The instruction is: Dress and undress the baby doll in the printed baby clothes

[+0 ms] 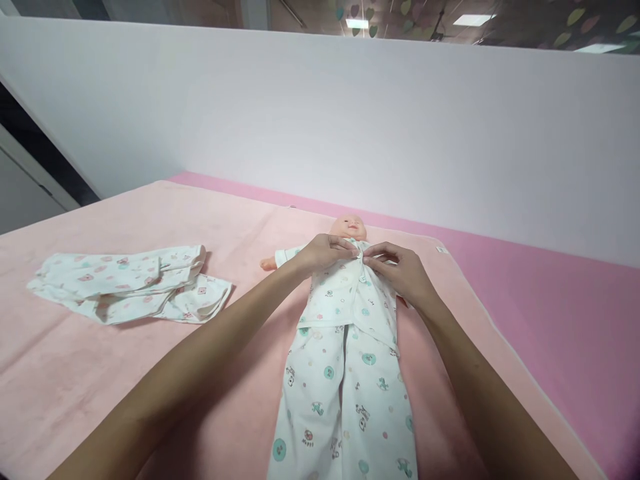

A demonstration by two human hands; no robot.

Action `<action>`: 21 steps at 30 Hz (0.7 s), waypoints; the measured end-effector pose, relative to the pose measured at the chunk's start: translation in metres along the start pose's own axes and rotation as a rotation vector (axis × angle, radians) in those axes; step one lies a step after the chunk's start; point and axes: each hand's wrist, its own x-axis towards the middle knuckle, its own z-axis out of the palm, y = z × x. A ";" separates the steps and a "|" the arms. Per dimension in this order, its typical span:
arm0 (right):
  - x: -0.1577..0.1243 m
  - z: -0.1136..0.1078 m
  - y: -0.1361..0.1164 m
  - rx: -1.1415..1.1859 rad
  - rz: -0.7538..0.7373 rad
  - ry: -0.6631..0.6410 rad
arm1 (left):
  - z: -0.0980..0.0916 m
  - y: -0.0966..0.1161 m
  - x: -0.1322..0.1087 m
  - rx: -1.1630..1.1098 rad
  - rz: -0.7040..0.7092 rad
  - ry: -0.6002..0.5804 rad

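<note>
A baby doll (pixel 350 228) lies face up at centre frame on a pink blanket (pixel 75 373), head toward the top, long axis running up-down; the left hand (pixel 325 252) and right hand (pixel 400 270) pinch the printed top (pixel 345 293) shut at its chest; the soft, light cloth seems best gripped at its edges; spare baby clothes (pixel 130 283) lie at left.

Doll head (pixel 349 227): moulded plastic; smooth, faint sheen
Doll's top (pixel 334 300): thin printed cloth, cotton-like; matt, soft, creased
Doll's trousers (pixel 345 400): the same printed cloth; matt, smooth
Loose garments (pixel 130 283): similar printed cloth; matt, rumpled
Blanket (pixel 75 373): peach plush cloth; short velvety nap, matt
Sheet (pixel 560 307): pink cloth; flatter weave, matt
Partition (pixel 350 120): white board; smooth, matt
</note>
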 end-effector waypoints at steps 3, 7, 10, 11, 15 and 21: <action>0.000 -0.002 0.000 0.041 -0.008 0.003 | 0.001 -0.002 0.001 -0.022 0.001 0.009; -0.001 0.000 -0.001 0.087 0.003 0.015 | 0.002 -0.007 0.004 -0.050 -0.002 -0.004; 0.000 0.004 0.001 0.084 0.010 0.052 | 0.003 -0.010 0.005 -0.044 -0.007 0.012; 0.000 0.006 0.002 0.078 0.012 0.067 | 0.003 -0.010 0.005 -0.038 -0.010 0.026; 0.000 0.008 0.002 0.033 -0.009 0.099 | 0.006 -0.009 0.002 -0.020 0.007 0.059; -0.002 0.005 0.000 -0.049 -0.018 0.075 | 0.009 -0.009 -0.002 0.051 0.074 0.077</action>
